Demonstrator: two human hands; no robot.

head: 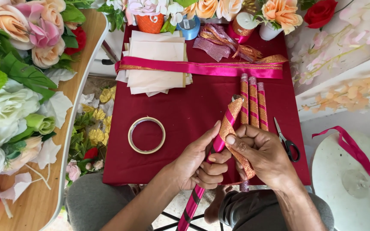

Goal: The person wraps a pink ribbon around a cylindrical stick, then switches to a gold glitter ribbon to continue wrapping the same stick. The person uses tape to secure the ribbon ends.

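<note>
**Over the red cloth: fourth stick partway wrapped**

Down at the near table edge, the left hand (198,164) is closed around a pink stick (213,154), and the right hand (260,156) pinches a gold glitter ribbon (232,124) spiralling around it. I'd say the top is covered and the lower half is bare. Three finished sticks (253,105) lie just beyond, scissors (287,143) to the right, tape ring (146,134) left.
</note>
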